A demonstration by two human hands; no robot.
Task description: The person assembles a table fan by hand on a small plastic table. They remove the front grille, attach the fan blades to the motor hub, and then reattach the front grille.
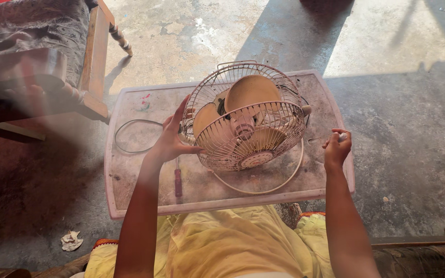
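Note:
A small table fan [245, 116] with a dusty wire cage and cream blades lies on a low white plastic table [130, 201]. My left hand [172, 138] grips the left side of the cage, fingers spread over the wires. Off the fan's right side, my right hand [337, 146] is raised, pinching a small light-coloured piece between its fingertips; what the piece is cannot be told. A loose cream ring [263, 189] curves out from under the fan's near side. A screwdriver with a dark red handle [178, 181] rests on the table beside my left wrist.
A thin wire ring [130, 135] lies on the table's left part. A wooden chair with a dark cloth [42, 46] stands at the far left on the concrete floor. A crumpled paper scrap [71, 240] lies near left. Yellow cloth [222, 242] covers my lap.

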